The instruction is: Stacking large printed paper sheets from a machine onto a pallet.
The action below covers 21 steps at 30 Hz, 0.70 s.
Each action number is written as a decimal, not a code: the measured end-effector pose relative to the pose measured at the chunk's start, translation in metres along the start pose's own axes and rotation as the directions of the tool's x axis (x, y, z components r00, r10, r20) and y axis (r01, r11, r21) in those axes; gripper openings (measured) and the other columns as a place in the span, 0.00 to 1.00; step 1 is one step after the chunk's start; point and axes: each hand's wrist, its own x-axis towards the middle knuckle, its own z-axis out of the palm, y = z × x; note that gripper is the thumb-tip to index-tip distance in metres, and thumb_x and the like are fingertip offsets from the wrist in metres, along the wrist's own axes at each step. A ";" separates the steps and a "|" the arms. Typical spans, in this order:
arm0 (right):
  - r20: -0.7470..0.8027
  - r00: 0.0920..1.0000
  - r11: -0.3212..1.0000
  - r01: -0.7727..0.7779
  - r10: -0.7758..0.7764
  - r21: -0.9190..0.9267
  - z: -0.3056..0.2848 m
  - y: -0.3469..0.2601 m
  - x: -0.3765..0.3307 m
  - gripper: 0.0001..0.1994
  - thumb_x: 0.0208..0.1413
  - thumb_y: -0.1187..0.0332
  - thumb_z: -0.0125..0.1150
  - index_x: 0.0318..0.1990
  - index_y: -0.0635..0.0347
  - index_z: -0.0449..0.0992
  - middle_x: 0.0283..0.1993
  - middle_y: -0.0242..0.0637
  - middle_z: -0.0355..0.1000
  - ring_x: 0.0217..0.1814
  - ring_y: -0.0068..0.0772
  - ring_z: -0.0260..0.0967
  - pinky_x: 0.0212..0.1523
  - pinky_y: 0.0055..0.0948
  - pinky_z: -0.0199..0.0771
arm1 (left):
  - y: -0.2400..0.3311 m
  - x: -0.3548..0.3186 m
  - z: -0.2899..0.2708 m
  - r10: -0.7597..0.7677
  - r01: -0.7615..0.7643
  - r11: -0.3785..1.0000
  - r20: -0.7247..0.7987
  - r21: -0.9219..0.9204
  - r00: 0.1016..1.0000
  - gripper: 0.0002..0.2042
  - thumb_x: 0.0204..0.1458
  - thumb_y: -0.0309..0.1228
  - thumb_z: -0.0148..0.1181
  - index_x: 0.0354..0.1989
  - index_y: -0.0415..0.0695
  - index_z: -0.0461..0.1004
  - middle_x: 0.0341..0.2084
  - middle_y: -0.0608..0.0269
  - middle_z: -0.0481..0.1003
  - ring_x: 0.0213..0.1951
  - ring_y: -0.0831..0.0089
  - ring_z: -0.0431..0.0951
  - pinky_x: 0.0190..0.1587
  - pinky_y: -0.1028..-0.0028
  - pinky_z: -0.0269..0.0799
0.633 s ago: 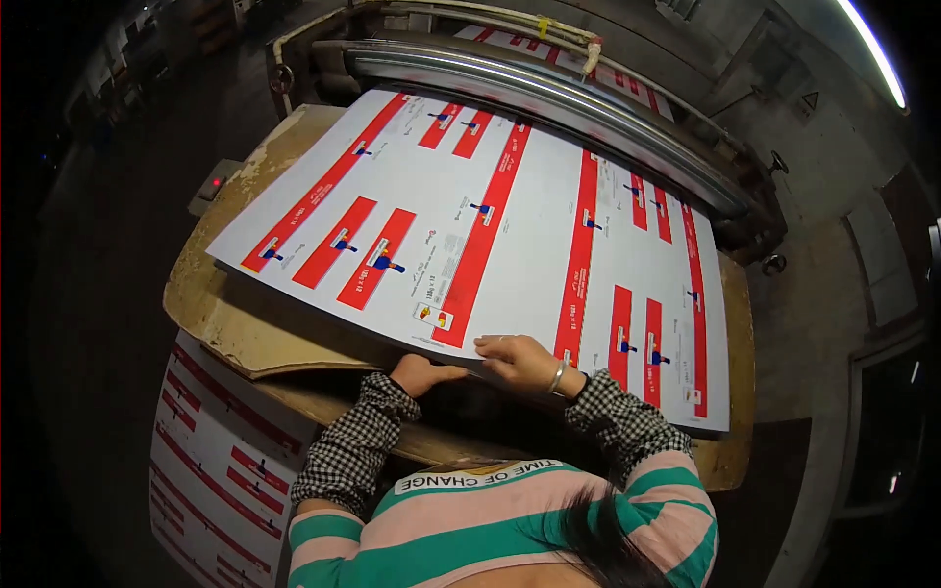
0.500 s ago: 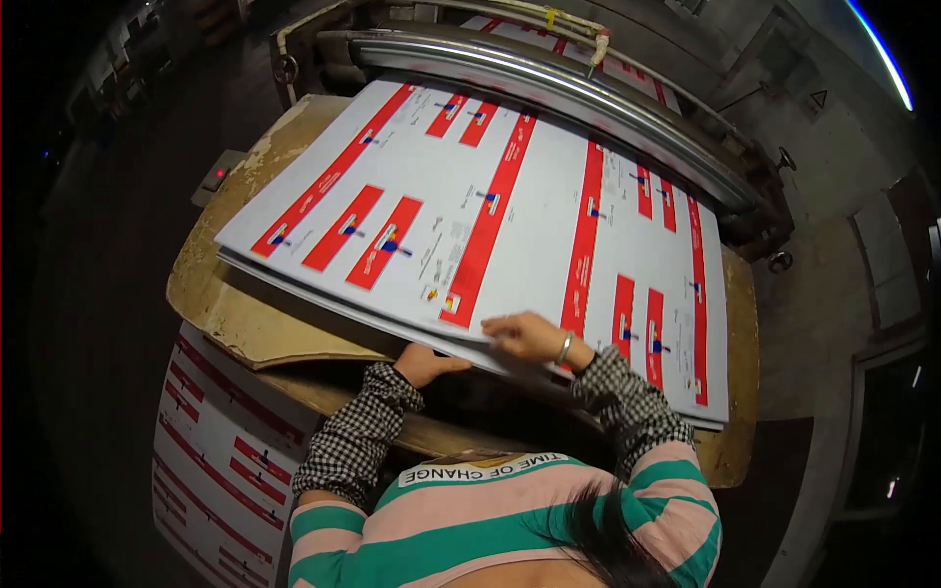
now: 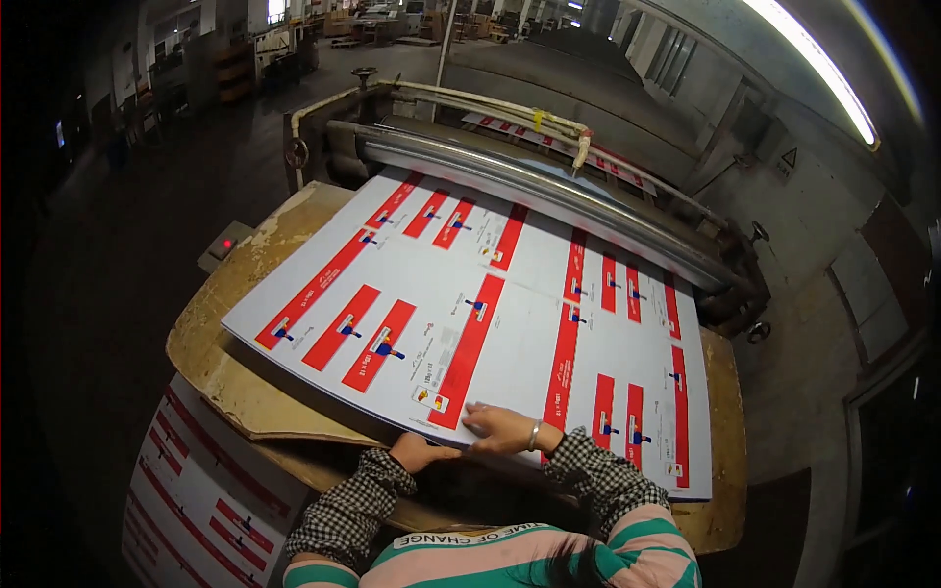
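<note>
My left hand (image 3: 421, 453) is at the near edge of a stack of large white sheets (image 3: 529, 353) printed with red bars and small blue figures. Its thumb points right along that edge, and the other fingers are mostly hidden. Just right of it, my right hand (image 3: 500, 429) lies over the near edge, fingers stretched out on the top surface. A bracelet circles that wrist. Farther off, another printed sheet (image 3: 544, 253) lies over the stack and runs under a shiny metal roller (image 3: 549, 201); its near edge crosses the stack.
The stack rests on a worn wooden board (image 3: 230, 367). A machine frame with a hand wheel (image 3: 297, 152) carries the roller. More printed sheets (image 3: 186, 490) are low at the left. A small box with a red light (image 3: 227, 245) is beside the board. Machinery fills the background.
The view has tipped upward. The upper sheet has slid away toward the roller, uncovering the near part of the sheet below. My right hand, blurred at the sheet edge before, now rests on the stack.
</note>
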 end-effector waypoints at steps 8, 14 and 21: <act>-0.273 0.958 0.948 0.167 -0.091 0.271 -0.056 -0.041 -0.023 0.08 0.45 0.72 0.50 0.33 0.64 0.71 0.31 0.49 0.69 0.33 0.49 0.67 0.35 0.35 0.67 | -0.003 0.004 -0.002 -0.087 0.089 0.993 -0.036 0.072 0.996 0.22 0.36 0.30 0.65 0.41 0.36 0.68 0.42 0.56 0.69 0.44 0.70 0.68 0.48 0.74 0.63; -0.145 0.987 0.946 0.109 -0.066 0.307 -0.010 -0.011 -0.016 0.12 0.47 0.71 0.50 0.39 0.65 0.70 0.39 0.49 0.68 0.39 0.45 0.68 0.40 0.31 0.67 | 0.005 0.007 0.003 -0.165 0.163 0.986 -0.043 -0.041 0.985 0.22 0.35 0.30 0.65 0.41 0.36 0.68 0.42 0.56 0.69 0.44 0.70 0.68 0.48 0.74 0.62; -0.217 0.894 0.886 -0.303 0.392 0.352 -0.014 0.029 0.022 0.18 0.43 0.64 0.57 0.40 0.67 0.71 0.44 0.48 0.68 0.43 0.34 0.68 0.44 0.25 0.66 | 0.004 0.006 -0.004 -0.085 0.085 0.991 -0.007 0.098 0.996 0.25 0.35 0.34 0.66 0.42 0.37 0.67 0.39 0.57 0.70 0.43 0.69 0.68 0.48 0.73 0.62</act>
